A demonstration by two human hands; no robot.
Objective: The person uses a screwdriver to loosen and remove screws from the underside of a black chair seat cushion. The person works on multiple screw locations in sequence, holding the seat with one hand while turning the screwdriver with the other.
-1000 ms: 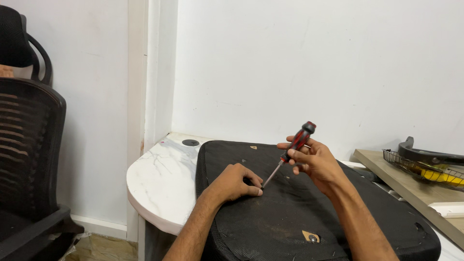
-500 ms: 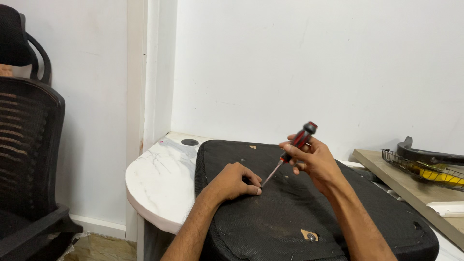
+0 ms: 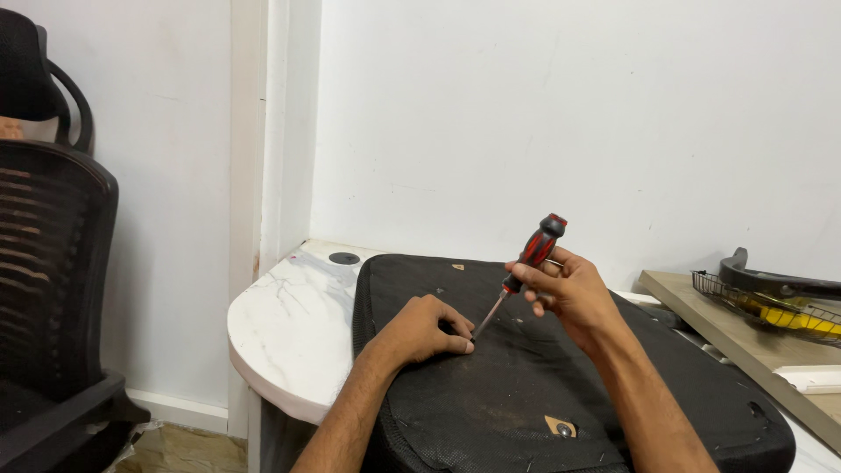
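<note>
Your big black seat pad (image 3: 543, 394) lies flat on the white table (image 3: 280, 324), and it covers most of the top. The table stands against a white wall (image 3: 569, 114). A black chair (image 3: 53, 289) stands well off to the left. On the right, a wooden shelf (image 3: 745, 337) runs beside the pad, and a wire basket (image 3: 771, 307) sits on it.

Your right hand (image 3: 574, 293) is up over the pad, and its fingers are wrapped tight around the red and black handle of a screwdriver (image 3: 521, 270). The screwdriver leans, with its handle high and its thin metal tip pointing down at the pad.

Your left hand (image 3: 420, 331) rests on the pad with its fingers curled in, pressed right by the tip. You cannot tell if those fingers pinch anything small there
</note>
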